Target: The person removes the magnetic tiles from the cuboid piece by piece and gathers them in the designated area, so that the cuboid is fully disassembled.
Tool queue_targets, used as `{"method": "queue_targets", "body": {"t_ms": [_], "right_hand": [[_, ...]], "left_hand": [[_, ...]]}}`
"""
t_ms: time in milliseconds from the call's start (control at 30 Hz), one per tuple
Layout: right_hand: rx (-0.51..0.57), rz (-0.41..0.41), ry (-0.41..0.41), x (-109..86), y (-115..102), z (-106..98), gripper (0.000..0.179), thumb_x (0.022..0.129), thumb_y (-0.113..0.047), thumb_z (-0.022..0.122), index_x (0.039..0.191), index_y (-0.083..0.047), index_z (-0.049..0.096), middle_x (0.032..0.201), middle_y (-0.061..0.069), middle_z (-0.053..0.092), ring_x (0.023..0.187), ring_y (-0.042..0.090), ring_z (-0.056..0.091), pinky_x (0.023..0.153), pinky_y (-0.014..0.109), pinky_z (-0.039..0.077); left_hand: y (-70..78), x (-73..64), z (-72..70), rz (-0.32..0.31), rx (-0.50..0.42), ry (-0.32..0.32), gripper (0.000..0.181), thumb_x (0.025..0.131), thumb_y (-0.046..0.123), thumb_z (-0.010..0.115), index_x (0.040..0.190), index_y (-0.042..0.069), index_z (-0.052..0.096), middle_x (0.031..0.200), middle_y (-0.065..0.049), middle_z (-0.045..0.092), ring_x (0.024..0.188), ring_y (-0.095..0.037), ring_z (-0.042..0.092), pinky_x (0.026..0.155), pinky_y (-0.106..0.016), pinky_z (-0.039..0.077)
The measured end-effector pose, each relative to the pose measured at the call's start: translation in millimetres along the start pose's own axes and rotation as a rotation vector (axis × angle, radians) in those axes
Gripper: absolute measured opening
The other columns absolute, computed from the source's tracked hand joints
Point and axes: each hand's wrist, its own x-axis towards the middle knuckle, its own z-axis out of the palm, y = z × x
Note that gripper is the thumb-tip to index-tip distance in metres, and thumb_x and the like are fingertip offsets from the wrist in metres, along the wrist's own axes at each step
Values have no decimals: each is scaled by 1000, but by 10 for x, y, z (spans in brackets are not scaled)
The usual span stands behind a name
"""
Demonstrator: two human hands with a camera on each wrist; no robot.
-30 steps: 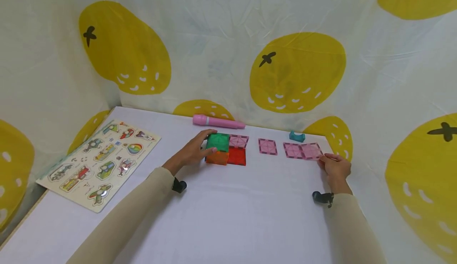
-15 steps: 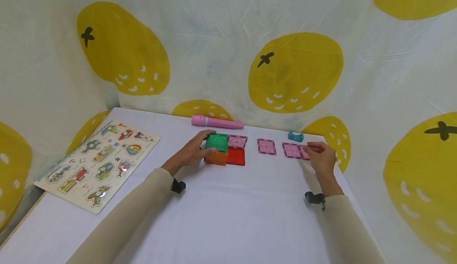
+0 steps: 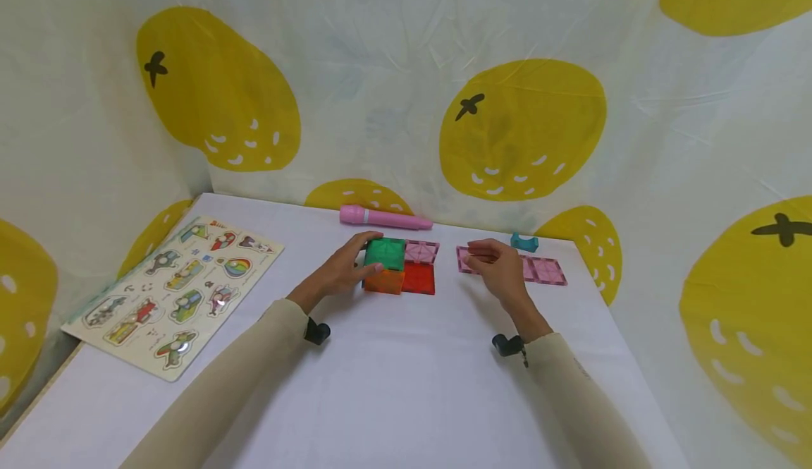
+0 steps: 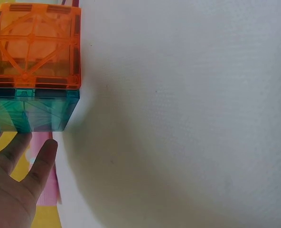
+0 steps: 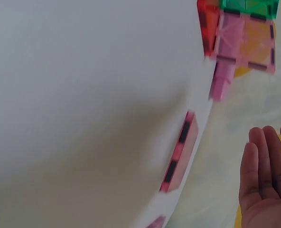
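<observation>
In the head view my left hand point(image 3: 345, 264) holds a cube of see-through magnetic tiles, its thumb at the front edge of the green top tile point(image 3: 385, 252). The cube's front is an orange tile point(image 4: 33, 47); its side by my left fingers is teal point(image 4: 36, 114). A pink tile point(image 3: 421, 251) and a red tile point(image 3: 419, 278) adjoin its right side. Farther right, my right hand point(image 3: 501, 271) hovers over a single pink tile point(image 5: 178, 156), partly hiding it. In the right wrist view its fingers are straight, with nothing in them.
Joined pink tiles point(image 3: 548, 270) lie right of my right hand, with a teal curved piece point(image 3: 524, 242) behind. At the back lies a pink microphone-shaped stick point(image 3: 385, 217). A picture puzzle board point(image 3: 174, 293) lies on the left. A fruit-print curtain point(image 3: 374, 102) encloses the table.
My right hand has let go of the rightmost pink tile and moved left, over the single pink tile. My left hand stays at the cube.
</observation>
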Motion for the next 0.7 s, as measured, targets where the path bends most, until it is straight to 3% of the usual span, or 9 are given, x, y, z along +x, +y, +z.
{"method": "queue_targets", "body": {"t_ms": [200, 367, 700], "right_hand": [[-20, -92, -64, 65, -158, 265, 35, 95, -24, 83, 128, -17, 75, 127, 11, 75, 114, 26, 73, 95, 38, 64], [-118, -166, -75, 128, -305, 451, 33, 96, -17, 81, 129, -15, 75, 123, 7, 75, 115, 28, 70, 104, 47, 60], [-202, -192, -64, 257, -432, 625, 16, 99, -14, 77, 114, -16, 82, 108, 5, 80, 98, 25, 70, 88, 39, 64]], "left_hand": [[-4, -4, 4, -10, -1, 2, 73, 105, 31, 69, 166, 24, 30, 172, -8, 30, 157, -39, 36, 121, -63, 41], [-1, -9, -12, -10, -2, 5, 73, 105, 32, 70, 166, 24, 30, 172, -7, 30, 157, -38, 36, 121, -63, 41], [-2, 3, -4, -19, -4, -5, 74, 105, 33, 69, 166, 24, 29, 172, -8, 29, 158, -38, 35, 122, -62, 41]]}}
